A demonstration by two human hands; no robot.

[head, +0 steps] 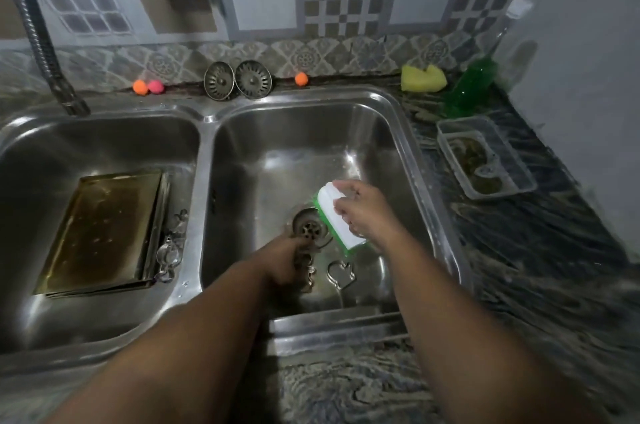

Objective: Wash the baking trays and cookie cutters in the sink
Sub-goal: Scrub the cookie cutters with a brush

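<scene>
Cookie cutter (304,267) sits in my left hand (285,260), fingers closed round it, low in the right basin just below the drain (310,227). Right hand (360,212) grips the scrub brush (337,217) just up-right of it, long axis running diagonally toward the cutter.

Left arm: bare forearm, reaching forward and down, angled toward the right.
Left hand (284,262): low, fingers curled closed in a grip.
Right arm: bare forearm, angled toward the left.
Right hand (360,212): raised above left, fingers clasped in a grip.
</scene>
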